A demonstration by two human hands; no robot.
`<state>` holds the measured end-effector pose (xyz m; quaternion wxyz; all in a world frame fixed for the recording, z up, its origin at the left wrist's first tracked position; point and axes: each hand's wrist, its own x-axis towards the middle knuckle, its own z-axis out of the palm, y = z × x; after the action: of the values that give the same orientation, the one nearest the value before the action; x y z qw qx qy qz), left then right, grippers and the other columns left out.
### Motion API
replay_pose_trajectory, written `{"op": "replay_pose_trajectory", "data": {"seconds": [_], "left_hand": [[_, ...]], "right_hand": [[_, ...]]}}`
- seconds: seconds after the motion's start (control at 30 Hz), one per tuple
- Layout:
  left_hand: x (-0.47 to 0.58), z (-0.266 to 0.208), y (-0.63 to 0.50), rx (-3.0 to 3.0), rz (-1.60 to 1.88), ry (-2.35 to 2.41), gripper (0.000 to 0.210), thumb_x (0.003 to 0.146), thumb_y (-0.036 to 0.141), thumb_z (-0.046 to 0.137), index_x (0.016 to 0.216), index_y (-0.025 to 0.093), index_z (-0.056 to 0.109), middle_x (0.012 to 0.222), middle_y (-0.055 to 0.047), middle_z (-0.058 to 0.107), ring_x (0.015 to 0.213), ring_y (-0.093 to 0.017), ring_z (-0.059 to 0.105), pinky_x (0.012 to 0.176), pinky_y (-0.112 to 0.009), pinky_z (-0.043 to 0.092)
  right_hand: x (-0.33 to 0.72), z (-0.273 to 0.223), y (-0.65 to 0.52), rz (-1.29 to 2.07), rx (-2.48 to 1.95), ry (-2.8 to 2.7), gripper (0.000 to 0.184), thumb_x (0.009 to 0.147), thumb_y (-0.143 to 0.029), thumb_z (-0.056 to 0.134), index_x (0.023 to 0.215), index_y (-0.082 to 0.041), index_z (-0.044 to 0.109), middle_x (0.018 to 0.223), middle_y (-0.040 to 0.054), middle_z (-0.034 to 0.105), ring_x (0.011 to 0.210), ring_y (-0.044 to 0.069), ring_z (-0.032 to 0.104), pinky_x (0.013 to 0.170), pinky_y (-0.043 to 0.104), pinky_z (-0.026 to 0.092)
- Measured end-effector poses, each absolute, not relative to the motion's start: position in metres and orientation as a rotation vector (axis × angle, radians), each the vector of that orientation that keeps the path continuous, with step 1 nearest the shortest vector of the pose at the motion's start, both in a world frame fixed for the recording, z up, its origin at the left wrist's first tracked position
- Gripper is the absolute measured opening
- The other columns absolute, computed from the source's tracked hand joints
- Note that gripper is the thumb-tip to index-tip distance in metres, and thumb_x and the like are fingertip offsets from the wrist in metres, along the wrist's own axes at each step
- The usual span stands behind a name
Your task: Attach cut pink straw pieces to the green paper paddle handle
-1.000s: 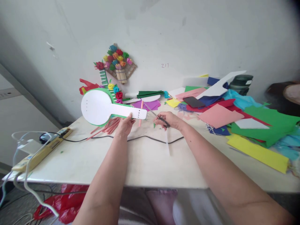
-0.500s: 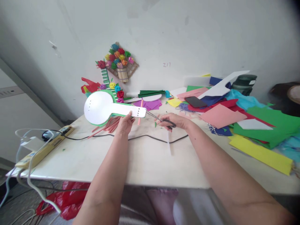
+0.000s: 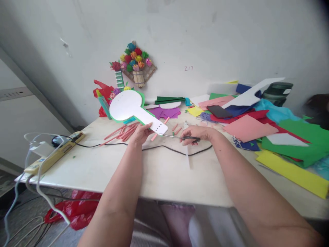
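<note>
Closed on the handle part of a white paddle-shaped cutout [image 3: 127, 106] is my left hand [image 3: 141, 133]. The cutout has a green layer behind it, showing along its edge, and small dark dots at both ends. My right hand [image 3: 191, 134] grips a pair of scissors [image 3: 174, 137] by its dark handles. The blades point left and meet the handle end of the cutout. Beneath my hands lie pink rolled paper sticks [image 3: 127, 132] and short pink pieces [image 3: 177, 130] on the table [image 3: 164, 178].
A black cable [image 3: 164, 146] crosses the table to a power strip [image 3: 55, 154] at the left. Coloured sheets [image 3: 250, 127], a phone [image 3: 219, 111] and a dark green jar [image 3: 277, 93] occupy the right. A paper-flower decoration [image 3: 138, 78] leans against the wall.
The cutout has tilted, its round end shifting right and its handle end dropping lower. My right hand has moved slightly right and down with the scissors, whose blades now lie flatter.
</note>
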<state>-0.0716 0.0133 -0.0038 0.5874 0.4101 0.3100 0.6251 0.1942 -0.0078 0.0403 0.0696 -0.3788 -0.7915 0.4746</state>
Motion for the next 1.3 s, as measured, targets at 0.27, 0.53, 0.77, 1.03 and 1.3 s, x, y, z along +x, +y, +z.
{"op": "replay_pose_trajectory", "data": {"seconds": [0.27,0.53,0.77,1.03,1.3], "left_hand": [[-0.071,-0.003,0.011,0.977,1.367,0.748,0.022,0.065,0.011,0.067,0.087,0.010,0.063,0.085,-0.008,0.069,0.072,-0.021,0.065,0.066,-0.034,0.054],[-0.071,-0.005,0.013,1.005,1.315,0.743,0.024,0.064,0.010,0.067,0.088,0.010,0.063,0.085,-0.009,0.068,0.071,-0.022,0.066,0.066,-0.035,0.054],[-0.071,-0.007,0.015,1.035,1.294,0.731,0.026,0.064,0.010,0.068,0.089,0.010,0.063,0.087,-0.010,0.069,0.072,-0.023,0.066,0.065,-0.034,0.054],[-0.072,-0.008,0.015,1.040,1.260,0.755,0.026,0.064,0.010,0.066,0.090,0.010,0.064,0.088,-0.011,0.069,0.074,-0.023,0.066,0.070,-0.037,0.053],[-0.071,-0.008,0.016,1.059,1.248,0.734,0.026,0.065,0.011,0.066,0.091,0.010,0.063,0.087,-0.012,0.069,0.077,-0.025,0.066,0.072,-0.039,0.053]], "right_hand": [[0.182,0.045,-0.014,1.415,-1.159,-2.403,0.043,0.054,-0.045,0.074,0.082,-0.014,0.064,0.059,-0.0023,0.053,0.045,0.005,0.043,0.039,0.018,0.036],[0.170,0.047,-0.019,1.330,-1.187,-2.475,0.048,0.049,-0.044,0.076,0.084,-0.013,0.068,0.059,-0.0011,0.056,0.044,0.005,0.042,0.039,0.019,0.035],[0.169,0.045,-0.018,1.280,-1.148,-2.513,0.044,0.051,-0.043,0.075,0.083,-0.014,0.068,0.053,-0.0044,0.049,0.043,0.004,0.039,0.038,0.018,0.033],[0.166,0.045,-0.020,1.249,-1.152,-2.546,0.048,0.049,-0.046,0.075,0.083,-0.013,0.068,0.053,-0.0041,0.049,0.044,0.006,0.040,0.039,0.020,0.032],[0.168,0.036,-0.012,1.217,-1.097,-2.580,0.046,0.052,-0.045,0.074,0.085,-0.013,0.067,0.057,-0.0025,0.053,0.047,0.007,0.043,0.043,0.020,0.034]]}}
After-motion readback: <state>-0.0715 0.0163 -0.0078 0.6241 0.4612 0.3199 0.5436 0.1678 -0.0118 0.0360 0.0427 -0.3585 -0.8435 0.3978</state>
